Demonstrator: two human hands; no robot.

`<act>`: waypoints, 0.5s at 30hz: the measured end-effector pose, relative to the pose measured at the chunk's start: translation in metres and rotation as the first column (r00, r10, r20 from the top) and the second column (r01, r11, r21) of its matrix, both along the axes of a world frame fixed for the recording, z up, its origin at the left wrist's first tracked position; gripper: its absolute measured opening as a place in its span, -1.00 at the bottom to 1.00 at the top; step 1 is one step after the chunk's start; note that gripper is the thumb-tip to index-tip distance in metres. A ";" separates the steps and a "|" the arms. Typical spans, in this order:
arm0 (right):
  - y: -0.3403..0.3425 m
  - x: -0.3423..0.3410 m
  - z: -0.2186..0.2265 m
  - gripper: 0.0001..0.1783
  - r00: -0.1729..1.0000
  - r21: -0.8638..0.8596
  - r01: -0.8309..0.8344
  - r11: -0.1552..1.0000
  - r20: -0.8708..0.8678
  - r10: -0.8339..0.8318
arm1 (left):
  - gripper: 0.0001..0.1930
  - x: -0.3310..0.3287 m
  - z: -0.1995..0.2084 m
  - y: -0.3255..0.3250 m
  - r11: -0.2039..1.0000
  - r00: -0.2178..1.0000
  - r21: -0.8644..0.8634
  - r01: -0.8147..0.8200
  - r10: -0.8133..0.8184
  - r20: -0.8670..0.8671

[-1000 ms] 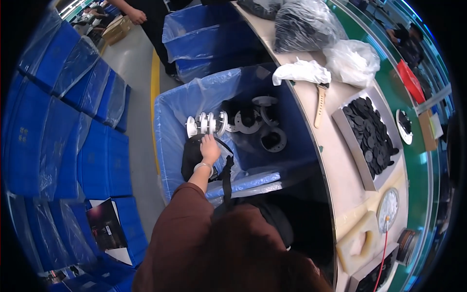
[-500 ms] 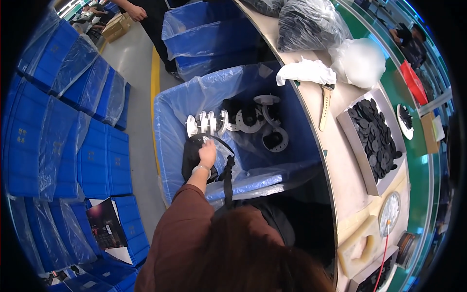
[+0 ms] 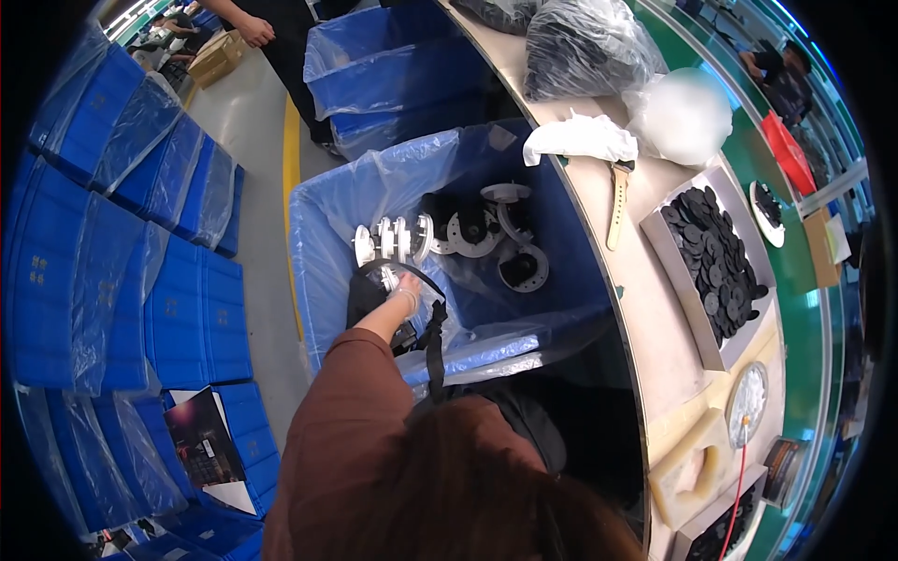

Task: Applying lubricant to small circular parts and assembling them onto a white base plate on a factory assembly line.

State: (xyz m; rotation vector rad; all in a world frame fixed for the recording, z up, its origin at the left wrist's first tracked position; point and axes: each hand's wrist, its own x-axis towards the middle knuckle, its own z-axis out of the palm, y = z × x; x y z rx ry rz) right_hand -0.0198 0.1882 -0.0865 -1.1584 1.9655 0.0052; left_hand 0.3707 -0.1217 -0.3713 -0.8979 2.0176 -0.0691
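Observation:
My left hand [image 3: 405, 287] reaches into a black bag [image 3: 367, 292] with a strap [image 3: 436, 327], inside a blue crate [image 3: 572, 280] lined with clear plastic. White pieces [image 3: 387, 275] show in the bag's mouth beside my fingers. The fingertips are partly hidden, so their grip is unclear. Just beyond the bag, several round white parts [image 3: 400, 238] stand on edge in a row. To their right, more white ring-shaped parts with black centres [image 3: 524, 269] lie loose in the crate. My right hand is out of sight.
Stacked blue crates [image 3: 84, 271] line the left side. On the bench [image 3: 645, 327] at right are a box of black discs [image 3: 716, 266], a watch [image 3: 618, 201], a white cloth [image 3: 582, 138] and a yellowish block [image 3: 687, 467]. Another person's hand [image 3: 254, 30] shows at the top left.
My left hand has moved slightly nearer to me and deeper into the bag's mouth. White pieces inside the bag now show more. The whole view has shifted a little.

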 end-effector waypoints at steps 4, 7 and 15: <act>0.008 -0.002 -0.007 -0.61 0.996 -0.020 0.045 0.999 -0.074 -0.047 | -0.77 -0.017 0.093 -0.032 0.977 0.857 0.026 -0.213 0.200 -0.476; 0.003 -0.003 -0.002 -0.67 0.998 -0.028 0.007 1.000 -0.055 -0.008 | -0.81 -0.002 0.144 -0.055 0.784 0.420 0.392 -0.481 0.598 -0.682; 0.003 0.003 0.022 -0.70 0.998 -0.130 0.041 0.991 -0.039 -0.047 | -0.81 -0.048 0.351 -0.050 0.571 -0.666 0.767 0.293 0.698 -0.265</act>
